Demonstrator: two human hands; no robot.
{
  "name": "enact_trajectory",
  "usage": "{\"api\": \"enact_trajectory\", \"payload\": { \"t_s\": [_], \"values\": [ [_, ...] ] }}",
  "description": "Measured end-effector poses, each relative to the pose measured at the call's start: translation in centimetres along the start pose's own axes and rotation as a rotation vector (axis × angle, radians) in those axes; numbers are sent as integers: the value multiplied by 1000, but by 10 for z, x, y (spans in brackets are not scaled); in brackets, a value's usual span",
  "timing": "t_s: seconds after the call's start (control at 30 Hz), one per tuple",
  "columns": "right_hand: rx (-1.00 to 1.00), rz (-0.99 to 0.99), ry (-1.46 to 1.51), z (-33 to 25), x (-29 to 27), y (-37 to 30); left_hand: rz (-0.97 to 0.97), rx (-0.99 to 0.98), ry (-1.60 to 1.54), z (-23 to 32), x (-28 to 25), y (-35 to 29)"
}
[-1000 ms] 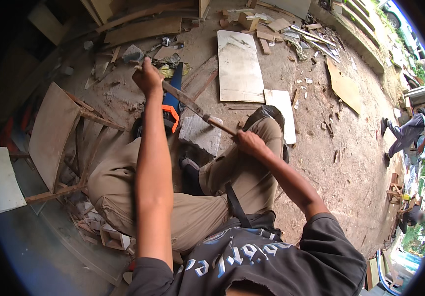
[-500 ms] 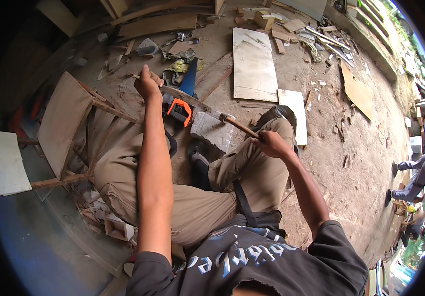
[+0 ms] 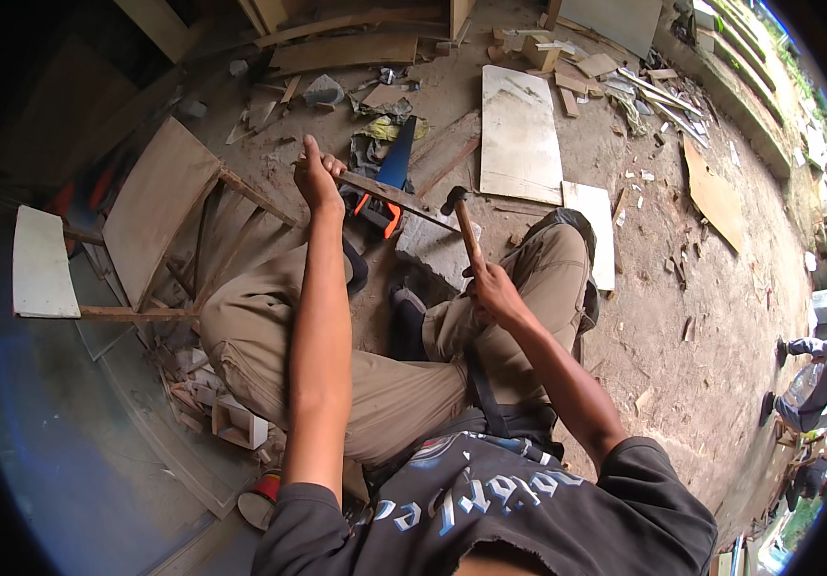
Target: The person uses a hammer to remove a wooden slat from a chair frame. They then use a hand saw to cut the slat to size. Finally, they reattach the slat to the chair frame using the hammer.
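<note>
My left hand (image 3: 320, 180) is closed around one end of a narrow wooden strip (image 3: 389, 195), thumb pointing up. The strip slants down to the right, its far end over a rough grey concrete block (image 3: 430, 252) on the ground between my feet. In my right hand (image 3: 497, 291) is a hammer (image 3: 467, 230), gripped by its wooden handle. Its dark head is up, close to the strip's far end but apart from it. Behind the strip lies a handsaw (image 3: 395, 165) with a blue blade and orange handle, partly covered by the strip.
A wooden frame with a panel (image 3: 162, 216) stands at my left. Beyond the block lie a pale board (image 3: 520, 134) and a smaller white board (image 3: 590, 230). Scrap wood (image 3: 658, 96) litters the far right. Another person (image 3: 810, 384) is at the right edge.
The hammer has been lifted off the block area and its handle now stands more upright. The strip's far end reaches slightly farther right. The whole view has shifted a little.
</note>
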State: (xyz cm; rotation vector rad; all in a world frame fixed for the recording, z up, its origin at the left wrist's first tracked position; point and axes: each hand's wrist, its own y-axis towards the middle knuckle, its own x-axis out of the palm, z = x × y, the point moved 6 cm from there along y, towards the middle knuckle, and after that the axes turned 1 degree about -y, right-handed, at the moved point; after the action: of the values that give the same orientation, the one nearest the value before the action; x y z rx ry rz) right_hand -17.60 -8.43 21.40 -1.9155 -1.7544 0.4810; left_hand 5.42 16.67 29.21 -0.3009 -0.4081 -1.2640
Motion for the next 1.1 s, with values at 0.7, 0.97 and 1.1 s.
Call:
{"api": "enact_trajectory", "payload": {
  "t_s": [0.7,0.97,1.1],
  "values": [
    [-421,331,-466,-71,-15,7,-142,-26,-196,-5,2,4],
    [-487,447,-480,-47,-33,15,-90,-93,-400,-7,-13,1],
    [-509,372,-531,-46,-30,13,-37,-99,-414,-10,-22,-2]
  ]
}}
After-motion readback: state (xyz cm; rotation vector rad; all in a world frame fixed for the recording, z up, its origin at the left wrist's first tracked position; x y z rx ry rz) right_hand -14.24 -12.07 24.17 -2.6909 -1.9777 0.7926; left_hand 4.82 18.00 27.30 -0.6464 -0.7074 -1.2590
